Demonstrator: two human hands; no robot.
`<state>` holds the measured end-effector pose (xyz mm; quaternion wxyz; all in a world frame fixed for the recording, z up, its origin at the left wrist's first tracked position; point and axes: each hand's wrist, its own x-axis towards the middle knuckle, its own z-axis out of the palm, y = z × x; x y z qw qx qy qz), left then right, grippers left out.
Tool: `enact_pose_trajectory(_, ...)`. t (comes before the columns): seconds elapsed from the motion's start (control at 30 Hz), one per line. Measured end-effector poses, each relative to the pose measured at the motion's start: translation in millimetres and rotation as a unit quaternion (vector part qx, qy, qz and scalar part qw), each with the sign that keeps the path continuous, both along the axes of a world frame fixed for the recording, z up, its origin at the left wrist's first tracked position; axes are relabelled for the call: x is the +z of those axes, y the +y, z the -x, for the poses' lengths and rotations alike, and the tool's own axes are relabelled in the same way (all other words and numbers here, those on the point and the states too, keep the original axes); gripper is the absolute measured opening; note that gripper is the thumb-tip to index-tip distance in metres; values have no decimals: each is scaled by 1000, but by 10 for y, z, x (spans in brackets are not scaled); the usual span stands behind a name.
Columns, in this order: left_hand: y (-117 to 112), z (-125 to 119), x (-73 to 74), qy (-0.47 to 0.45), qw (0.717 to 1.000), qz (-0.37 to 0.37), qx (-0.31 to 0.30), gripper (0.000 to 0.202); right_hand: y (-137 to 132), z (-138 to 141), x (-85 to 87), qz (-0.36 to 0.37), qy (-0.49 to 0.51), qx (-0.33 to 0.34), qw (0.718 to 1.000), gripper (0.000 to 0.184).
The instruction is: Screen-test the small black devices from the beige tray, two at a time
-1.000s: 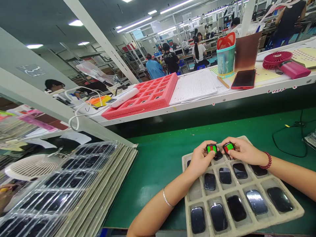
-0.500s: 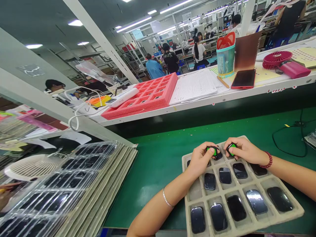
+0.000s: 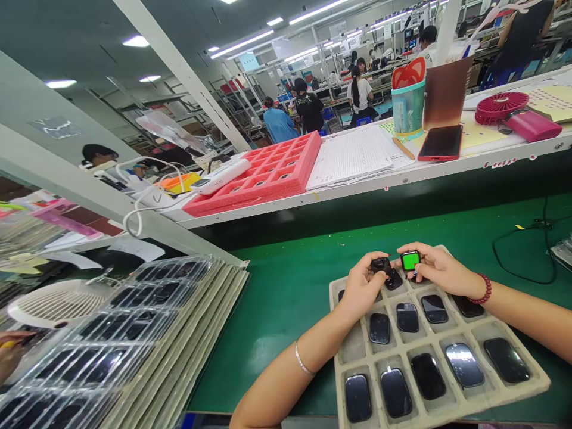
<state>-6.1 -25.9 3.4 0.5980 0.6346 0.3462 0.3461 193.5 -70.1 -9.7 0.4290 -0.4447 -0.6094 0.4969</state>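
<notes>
Left hand [image 3: 364,287], right hand [image 3: 440,268], around small screens [image 3: 410,260]

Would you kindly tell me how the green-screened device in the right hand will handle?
The device probably feels light, since the right hand pinches it. Its glossy face looks slippery and perhaps easily scratched, given the separate pockets of the pulp tray.

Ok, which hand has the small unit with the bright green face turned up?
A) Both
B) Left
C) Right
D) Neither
C. The right hand grips the small square device with a bright green face, while the left hand holds a dark-faced device.
</notes>
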Motion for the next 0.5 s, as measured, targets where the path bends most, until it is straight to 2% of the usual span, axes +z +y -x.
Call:
enact_pose_trajectory(0.23, 16, 4, -40, 13, 1000, -5, 5, 31, -12, 14, 24, 6, -3, 2, 1000, 40)
enact_pose_trajectory(0.37, 27, 20, -68, 32, 999, -17, -2, 33, -16, 7, 29, 0, -11, -3, 1000, 32)
enact_pose_trajectory(0.5, 23, 26, -51, 29, 999, -18, -4, 31, -23, 10, 30, -16, -18, -1, 1000, 34)
